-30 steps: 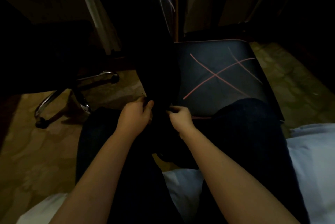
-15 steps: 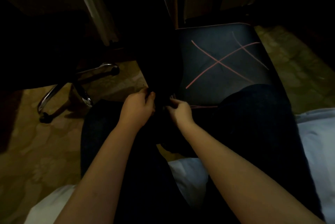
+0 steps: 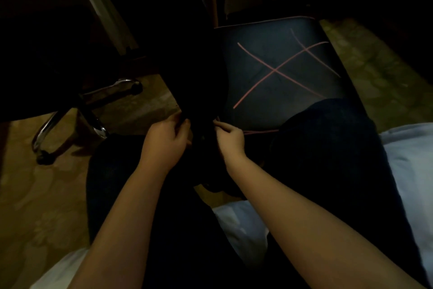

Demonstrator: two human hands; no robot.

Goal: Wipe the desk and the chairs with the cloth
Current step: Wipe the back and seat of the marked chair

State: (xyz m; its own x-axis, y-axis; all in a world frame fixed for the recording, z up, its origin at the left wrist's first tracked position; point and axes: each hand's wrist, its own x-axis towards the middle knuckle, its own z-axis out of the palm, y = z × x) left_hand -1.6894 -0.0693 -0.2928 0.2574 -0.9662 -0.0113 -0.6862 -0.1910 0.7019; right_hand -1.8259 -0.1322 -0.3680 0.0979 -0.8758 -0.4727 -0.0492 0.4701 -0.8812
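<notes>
Dim light here, and both hands meet low in the middle of the view: the left hand (image 3: pixel 166 141) has its fingers curled round the edge of the cloth (image 3: pixel 201 122), and the right hand (image 3: pixel 230 138) pinches the same cloth from the other side, thumb and fingertips closed on it. The cloth is a dark, soft, matte fabric, nearly black, bunched between the two hands just at the front left corner of the chair seat (image 3: pixel 281 71); how far it reaches upward is lost in shadow. That seat is square and padded, smooth dark upholstery with thin pink piping round its edge and pink lines crossing over its top. The person's knees, in dark trousers (image 3: pixel 328 148), flank the hands, the right knee overlapping the seat's near edge. Off to the left stands a swivel chair base (image 3: pixel 93 99), curved spokes of shiny chrome ending in black castors. The floor (image 3: pixel 46 195) is a dull yellow-brown with a blotchy, mottled pattern, and a pale sheet (image 3: pixel 410 160) lies smooth under the person at the right and bottom edges
</notes>
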